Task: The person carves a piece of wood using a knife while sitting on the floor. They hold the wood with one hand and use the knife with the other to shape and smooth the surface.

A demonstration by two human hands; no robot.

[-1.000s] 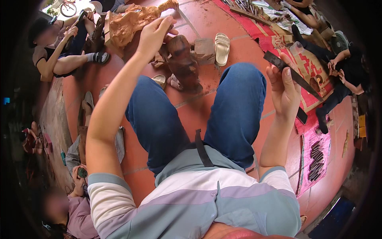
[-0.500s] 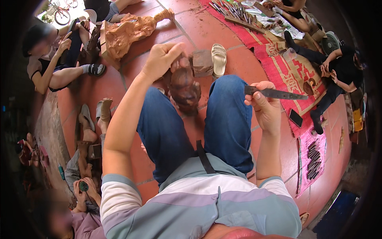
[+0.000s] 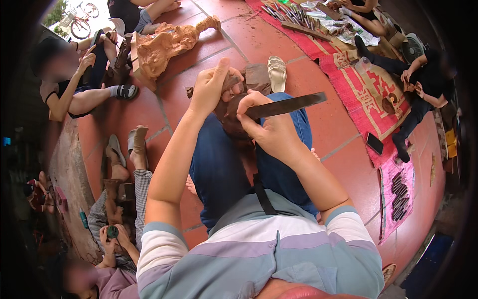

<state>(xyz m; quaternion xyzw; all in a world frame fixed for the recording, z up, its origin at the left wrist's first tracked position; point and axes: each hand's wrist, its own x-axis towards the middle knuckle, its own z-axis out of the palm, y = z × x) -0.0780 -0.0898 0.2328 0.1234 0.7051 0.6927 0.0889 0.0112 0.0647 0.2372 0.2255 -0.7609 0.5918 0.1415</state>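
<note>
Between my knees stands a dark brown wooden carving [image 3: 230, 117], partly covered by my hands. My left hand [image 3: 211, 87] is closed around its upper part, thumb up. In my right hand [image 3: 271, 129] is a flat dark metal file [image 3: 294, 105], pinched between thumb and fingers close to one end. The file's long free end sticks out to the right over my right knee. My right fingertips are beside the carving; whether the file touches it is hidden. A squared brown wood block [image 3: 257, 76] sits just beyond the carving.
A pale sandal [image 3: 277, 74] lies past my right knee. A large orange-brown carving [image 3: 167, 47] rests on the tiles at far left. To the right, a red patterned mat [image 3: 343, 94] bears a phone [image 3: 374, 143] and several chisels [image 3: 303, 20]. Several people sit around.
My right hand has swung left and inward with the file, from beyond my right knee to the carving. My left thumb has lifted upward on the carving's top.
</note>
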